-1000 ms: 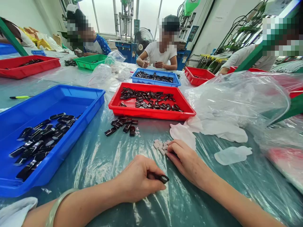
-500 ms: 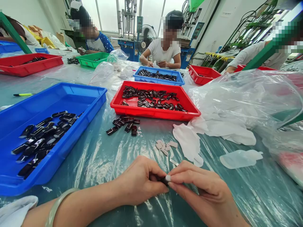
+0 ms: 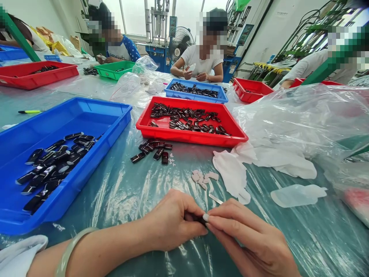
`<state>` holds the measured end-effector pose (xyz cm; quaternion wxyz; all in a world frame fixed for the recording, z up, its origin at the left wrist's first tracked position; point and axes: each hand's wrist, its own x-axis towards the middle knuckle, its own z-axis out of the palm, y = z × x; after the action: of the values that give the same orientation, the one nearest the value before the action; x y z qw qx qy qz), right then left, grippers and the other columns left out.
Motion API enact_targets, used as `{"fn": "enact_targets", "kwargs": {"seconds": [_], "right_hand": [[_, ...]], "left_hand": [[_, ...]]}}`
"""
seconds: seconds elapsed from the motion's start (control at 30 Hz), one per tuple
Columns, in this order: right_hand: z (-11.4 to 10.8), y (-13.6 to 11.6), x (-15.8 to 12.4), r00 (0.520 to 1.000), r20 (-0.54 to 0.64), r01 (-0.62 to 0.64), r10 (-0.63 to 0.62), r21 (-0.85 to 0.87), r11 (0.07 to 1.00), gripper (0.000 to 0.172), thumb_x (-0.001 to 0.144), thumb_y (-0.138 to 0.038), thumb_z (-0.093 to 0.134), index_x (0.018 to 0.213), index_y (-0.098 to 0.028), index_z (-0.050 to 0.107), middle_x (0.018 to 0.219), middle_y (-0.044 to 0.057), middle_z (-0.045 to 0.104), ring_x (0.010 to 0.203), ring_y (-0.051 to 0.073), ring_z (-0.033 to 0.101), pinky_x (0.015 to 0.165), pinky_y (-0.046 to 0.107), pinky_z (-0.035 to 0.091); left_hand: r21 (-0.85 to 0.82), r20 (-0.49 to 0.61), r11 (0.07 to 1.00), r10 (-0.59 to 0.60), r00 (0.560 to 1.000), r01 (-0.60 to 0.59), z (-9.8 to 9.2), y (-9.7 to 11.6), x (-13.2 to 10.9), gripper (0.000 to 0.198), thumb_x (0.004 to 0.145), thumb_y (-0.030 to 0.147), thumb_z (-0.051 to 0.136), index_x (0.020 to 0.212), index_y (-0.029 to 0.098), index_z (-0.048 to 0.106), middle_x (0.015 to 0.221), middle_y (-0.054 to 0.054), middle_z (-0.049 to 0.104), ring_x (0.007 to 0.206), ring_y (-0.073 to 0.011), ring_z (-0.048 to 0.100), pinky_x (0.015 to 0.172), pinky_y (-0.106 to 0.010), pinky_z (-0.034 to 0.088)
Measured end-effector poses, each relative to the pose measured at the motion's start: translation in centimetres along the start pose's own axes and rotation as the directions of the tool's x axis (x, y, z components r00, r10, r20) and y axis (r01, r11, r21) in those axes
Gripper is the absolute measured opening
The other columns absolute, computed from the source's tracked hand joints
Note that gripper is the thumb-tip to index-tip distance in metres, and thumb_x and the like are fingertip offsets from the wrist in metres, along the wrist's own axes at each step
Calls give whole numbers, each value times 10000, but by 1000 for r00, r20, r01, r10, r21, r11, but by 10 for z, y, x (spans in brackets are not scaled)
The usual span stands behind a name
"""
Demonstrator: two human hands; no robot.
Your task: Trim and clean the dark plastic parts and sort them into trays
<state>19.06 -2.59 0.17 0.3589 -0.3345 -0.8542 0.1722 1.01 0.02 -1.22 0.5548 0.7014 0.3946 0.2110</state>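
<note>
Close to the table's front edge, my left hand pinches a small glossy black part, mostly hidden by its fingers. My right hand meets it from the right, thumb and fingertips closed on a small whitish oval piece at the part's end. Whether that piece is fixed to the part, I cannot tell. A flat metal strip lies just beyond my right fingers. Farther off are pale flat pieces and a loose pile of black parts.
A blue tray with pale-ended black parts stands left. The red tray ahead holds more black parts. White gloves, a translucent flat bottle-shaped item and plastic bags lie right. Co-workers sit across the film-covered table.
The view has shifted slightly. My right fingers have straightened and drawn closer together at the whitish piece; my left hand keeps its pinch on the black part.
</note>
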Motion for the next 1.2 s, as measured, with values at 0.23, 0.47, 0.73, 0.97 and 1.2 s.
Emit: {"fn": "enact_targets", "kwargs": {"seconds": [0.23,0.47,0.73,0.97,1.2], "right_hand": [[2,1,-2,999,26,20,-20,5,1000,306,753,30,526,967,-180,588,829,70,616,713,139,563,592,253,513],[1,3,-4,998,6,66,-66,-28,997,310,760,29,513,980,-175,590,845,69,627,739,142,561,612,262,528],[1,1,-1,999,28,16,-16,-10,1000,286,770,3,512,948,-209,583,839,59,630,726,137,586,617,251,530],[2,0,5,998,36,-54,53,22,998,193,790,-46,513,874,-188,614,772,46,617,675,131,592,587,234,521],[0,0,6,990,75,-131,124,99,987,177,816,-77,501,856,-193,629,783,43,611,676,108,603,572,186,505]], "left_hand": [[18,-7,999,32,999,-32,1,0,0,160,713,237,596,616,117,639,581,36,430,524,-48,386,477,-169,262],[42,-6,998,44,999,-44,2,1,0,156,723,233,592,628,129,657,567,37,439,524,-51,404,491,-169,276],[-25,16,1000,-13,1000,13,1,2,1,136,712,224,600,663,122,675,571,27,492,524,-64,465,495,-165,315],[-130,36,987,-85,996,89,2,1,-1,122,693,202,587,661,117,669,592,8,544,492,-85,533,498,-170,379],[-178,49,976,-118,992,125,2,0,-1,135,671,224,591,697,116,666,640,-3,564,500,-99,553,465,-174,386]]}}
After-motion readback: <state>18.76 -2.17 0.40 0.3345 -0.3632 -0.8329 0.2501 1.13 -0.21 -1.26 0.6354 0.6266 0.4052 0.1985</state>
